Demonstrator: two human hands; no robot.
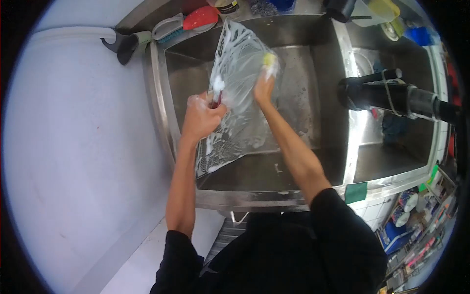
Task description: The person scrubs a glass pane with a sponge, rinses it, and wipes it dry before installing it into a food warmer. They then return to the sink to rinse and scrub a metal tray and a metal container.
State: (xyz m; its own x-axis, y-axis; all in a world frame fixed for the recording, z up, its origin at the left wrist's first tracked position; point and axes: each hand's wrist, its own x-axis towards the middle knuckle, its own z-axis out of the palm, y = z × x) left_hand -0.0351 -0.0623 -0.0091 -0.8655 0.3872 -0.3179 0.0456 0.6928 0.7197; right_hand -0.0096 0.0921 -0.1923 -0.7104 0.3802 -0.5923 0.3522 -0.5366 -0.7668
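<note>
A large flat panel [241, 59], see-through and streaked with white suds, stands tilted inside the left sink basin [301, 73]. My left hand [203, 117] is closed on its left edge, at a small dark red part that looks like a handle. Foam clings to the panel just above those fingers. My right hand [265, 87] presses a yellow sponge [269, 60], itself foamy, against the panel's right side. The fingers of that hand are partly covered by suds and slightly blurred.
A black pipe-like fixture [377, 96] juts over the right basin [391, 161]. Brushes, a red item [200, 18] and containers line the back ledge. A white wall [83, 137] borders the left. A green cloth [356, 192] lies on the front rim.
</note>
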